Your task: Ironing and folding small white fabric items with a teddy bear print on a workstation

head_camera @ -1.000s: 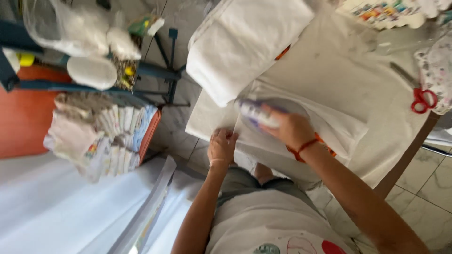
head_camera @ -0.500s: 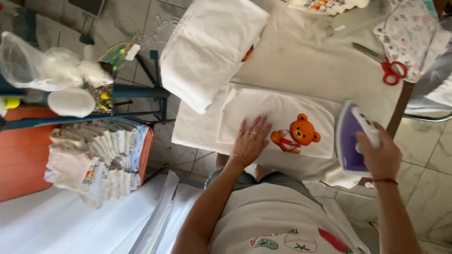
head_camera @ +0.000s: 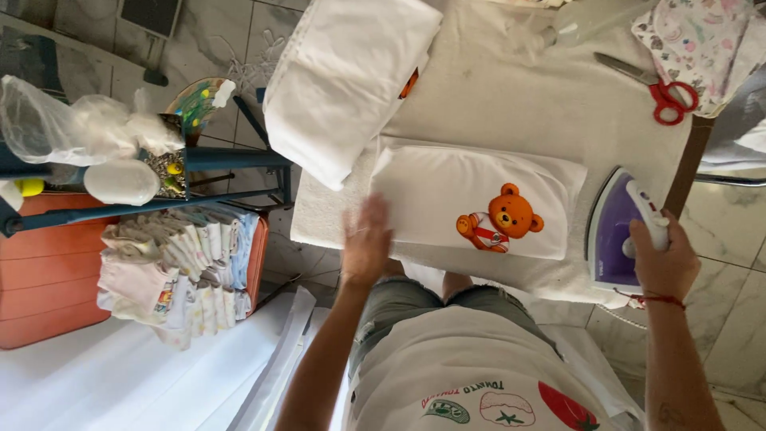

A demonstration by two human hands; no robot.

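One folded white garment with a bear print [head_camera: 479, 203], one purple iron [head_camera: 618, 235], one pair of red-handled scissors [head_camera: 666, 96], one stack of white cloth [head_camera: 343, 76].

The person wears a white T-shirt [head_camera: 471, 375] printed with small coloured pictures, a red tomato among them, and grey-green shorts [head_camera: 415, 299]. Both forearms are bare. A thin red thread bracelet [head_camera: 656, 299] circles the right wrist.
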